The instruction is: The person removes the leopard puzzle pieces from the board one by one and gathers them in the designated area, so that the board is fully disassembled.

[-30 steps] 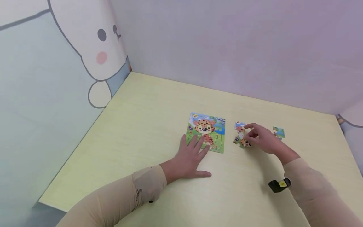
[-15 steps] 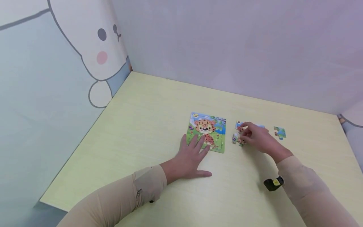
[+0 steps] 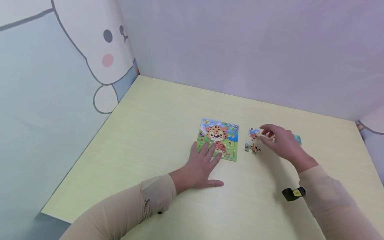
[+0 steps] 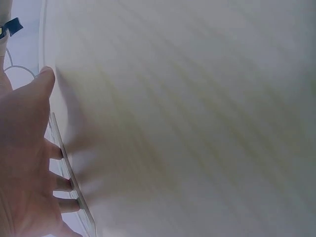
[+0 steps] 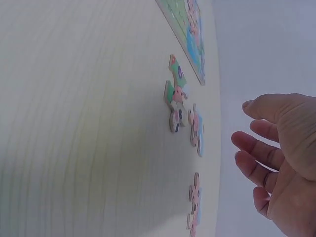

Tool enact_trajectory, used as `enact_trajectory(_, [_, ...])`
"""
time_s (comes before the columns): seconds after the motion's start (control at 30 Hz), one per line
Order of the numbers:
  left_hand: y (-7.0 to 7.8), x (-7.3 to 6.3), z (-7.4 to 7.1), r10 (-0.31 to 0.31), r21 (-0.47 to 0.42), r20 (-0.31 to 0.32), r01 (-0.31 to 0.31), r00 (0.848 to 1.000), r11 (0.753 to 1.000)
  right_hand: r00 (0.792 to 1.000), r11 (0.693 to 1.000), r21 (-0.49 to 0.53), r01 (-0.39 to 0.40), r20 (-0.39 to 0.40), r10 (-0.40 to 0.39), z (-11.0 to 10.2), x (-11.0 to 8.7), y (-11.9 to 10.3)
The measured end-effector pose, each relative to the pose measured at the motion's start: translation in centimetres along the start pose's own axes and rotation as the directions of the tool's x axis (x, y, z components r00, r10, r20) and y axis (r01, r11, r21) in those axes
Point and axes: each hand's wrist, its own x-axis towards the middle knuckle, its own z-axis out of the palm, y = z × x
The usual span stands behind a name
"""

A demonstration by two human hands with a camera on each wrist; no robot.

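A puzzle board (image 3: 235, 146) with a spotted cartoon leopard lies on the table in the head view. My left hand (image 3: 198, 171) rests flat with spread fingers over its lower left part, and the fingertips overlap its edge. To its right are several loose jigsaw pieces. One with blue sky (image 3: 253, 132) lies above a green one with a spotted face (image 3: 252, 147). My right hand (image 3: 282, 143) hovers over the group with loosely bent fingers, thumb and forefinger apart. In the right wrist view nothing is between its fingers, and pink-and-blue pieces (image 5: 195, 200) lie below it.
A blue-green piece (image 3: 297, 139) shows partly behind the right hand. The pale yellow table (image 3: 156, 116) meets a lilac wall (image 3: 240, 50) at the back and a cartoon-printed wall (image 3: 45, 116) on the left.
My right hand shifted left with its fingers at the green jigsaw piece, which slid slightly left. Now the fingers have parted, and the hand has moved up and right. The left hand stayed put.
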Motion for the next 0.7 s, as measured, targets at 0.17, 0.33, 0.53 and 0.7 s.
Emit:
enact_trajectory(0.17, [0.1,0.0,0.0,-0.003,0.005,-0.006,0.003,1.0,1.0,1.0,0.999,0.054,-0.01,-0.007,0.01,1.2,0.7,-1.5])
enact_trajectory(0.33, [0.0,0.0,-0.1,-0.006,0.002,0.001,0.006,1.0,1.0,1.0,0.995,0.099,0.028,0.004,-0.029,2.9,1.8,-3.7])
enact_trajectory(0.53, [-0.1,0.1,0.0,-0.002,0.002,0.0,0.002,1.0,1.0,0.997,0.993,0.085,0.078,0.012,-0.079,5.2,3.2,-5.8])
enact_trajectory(0.7, [0.0,0.1,0.0,0.002,-0.001,0.002,-0.002,1.0,1.0,0.996,0.997,0.024,0.074,0.042,-0.075,6.7,4.1,-6.6])
